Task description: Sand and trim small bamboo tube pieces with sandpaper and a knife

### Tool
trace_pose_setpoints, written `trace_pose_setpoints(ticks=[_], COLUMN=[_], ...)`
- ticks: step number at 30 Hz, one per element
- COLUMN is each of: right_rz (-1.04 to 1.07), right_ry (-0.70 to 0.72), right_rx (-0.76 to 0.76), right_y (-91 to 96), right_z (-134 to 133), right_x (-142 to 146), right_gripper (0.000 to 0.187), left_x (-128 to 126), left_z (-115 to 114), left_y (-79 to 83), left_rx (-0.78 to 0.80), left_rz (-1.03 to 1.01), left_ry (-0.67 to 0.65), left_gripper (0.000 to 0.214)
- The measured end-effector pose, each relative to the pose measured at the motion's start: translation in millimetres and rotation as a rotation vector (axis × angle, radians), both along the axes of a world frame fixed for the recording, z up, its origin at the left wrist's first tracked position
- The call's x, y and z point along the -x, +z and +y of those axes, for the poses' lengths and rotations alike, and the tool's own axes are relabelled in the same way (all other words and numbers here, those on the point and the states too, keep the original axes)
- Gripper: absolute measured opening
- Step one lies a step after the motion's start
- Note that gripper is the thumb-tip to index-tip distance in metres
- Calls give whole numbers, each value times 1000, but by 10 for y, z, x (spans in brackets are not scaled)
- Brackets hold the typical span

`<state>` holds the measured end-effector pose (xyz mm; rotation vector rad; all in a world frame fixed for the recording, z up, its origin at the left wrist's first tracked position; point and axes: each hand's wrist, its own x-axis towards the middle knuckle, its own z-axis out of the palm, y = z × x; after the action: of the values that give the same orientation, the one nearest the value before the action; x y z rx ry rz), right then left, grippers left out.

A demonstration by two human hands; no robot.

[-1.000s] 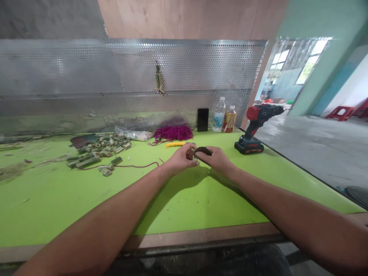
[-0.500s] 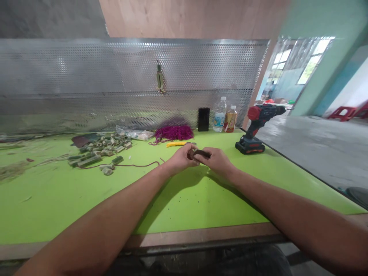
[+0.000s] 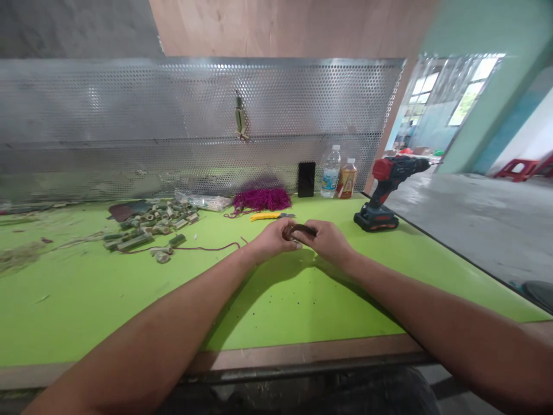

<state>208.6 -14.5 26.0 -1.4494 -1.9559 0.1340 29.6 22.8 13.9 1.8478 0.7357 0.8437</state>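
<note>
Your L hand [image 3: 271, 242] & R hand [image 3: 328, 242] both pinch a dark curved piece [image 3: 300, 229]. Lower part's hidden in your grip; can't tell material.

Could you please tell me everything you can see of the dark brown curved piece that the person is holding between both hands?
The dark brown curved strip is small and narrow, bowed upward in a shallow arc, with a smooth-looking surface; its material cannot be told at this resolution. It lies roughly level, its left end gripped in the left hand and its right end held by the right hand.
</note>
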Motion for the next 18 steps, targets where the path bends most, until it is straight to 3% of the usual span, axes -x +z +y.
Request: trace_pose_setpoints(ticks=[18], right_rz=[-7], right_ry=[31], right_rx=[4], right_y=[-2], right_z=[43], right_x=[-27], right_gripper=[43], left_x=[32], left_z=[25], left_y=[2], left_rx=[-77], left_rz=[58], left_ry=[84], left_gripper=[42])
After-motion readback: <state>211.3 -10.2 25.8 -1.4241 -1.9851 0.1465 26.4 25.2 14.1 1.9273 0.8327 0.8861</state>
